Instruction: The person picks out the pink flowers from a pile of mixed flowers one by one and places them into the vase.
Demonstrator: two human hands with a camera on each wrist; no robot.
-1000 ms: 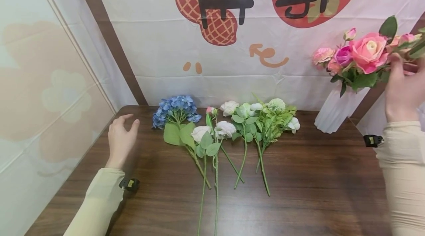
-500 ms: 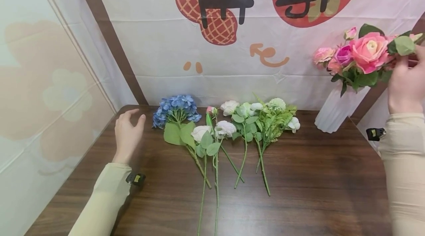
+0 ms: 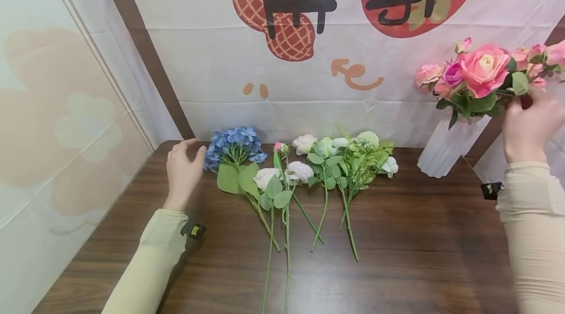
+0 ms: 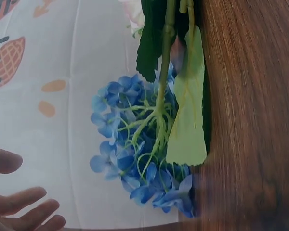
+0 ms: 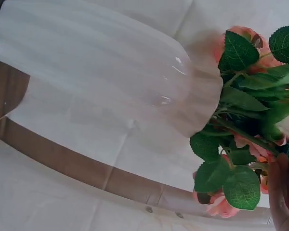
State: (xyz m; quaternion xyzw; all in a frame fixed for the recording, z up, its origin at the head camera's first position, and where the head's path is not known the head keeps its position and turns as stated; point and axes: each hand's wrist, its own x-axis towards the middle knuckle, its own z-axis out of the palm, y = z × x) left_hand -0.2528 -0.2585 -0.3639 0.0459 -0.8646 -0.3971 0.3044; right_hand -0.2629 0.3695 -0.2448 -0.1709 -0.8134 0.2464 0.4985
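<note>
My left hand (image 3: 184,174) hovers beside the blue hydrangea (image 3: 236,143), thumb and fingers apart, holding nothing. The left wrist view shows the hydrangea's blue head (image 4: 103,161) and a few of my fingers (image 4: 26,199) at the lower left. At the far right, my right hand (image 3: 531,125) pinches the stem of a pink rose (image 3: 557,54) beside the other blooms. These pink roses (image 3: 484,69) stand in a ribbed white vase (image 3: 448,149). In the right wrist view, fingers (image 5: 279,192) grip among stems and leaves just beyond the vase's wavy rim (image 5: 207,98).
White roses (image 3: 267,176), a pink bud (image 3: 280,147) and green sprigs (image 3: 364,157) lie in a row on the brown wooden table (image 3: 397,255), stems toward me. A printed white cloth (image 3: 198,59) hangs behind, and another panel (image 3: 66,132) borders the left side.
My left hand has moved right, closer to the hydrangea. My right hand has shifted inward, turning the held rose among the others; its pink bloom now shows at the right edge.
</note>
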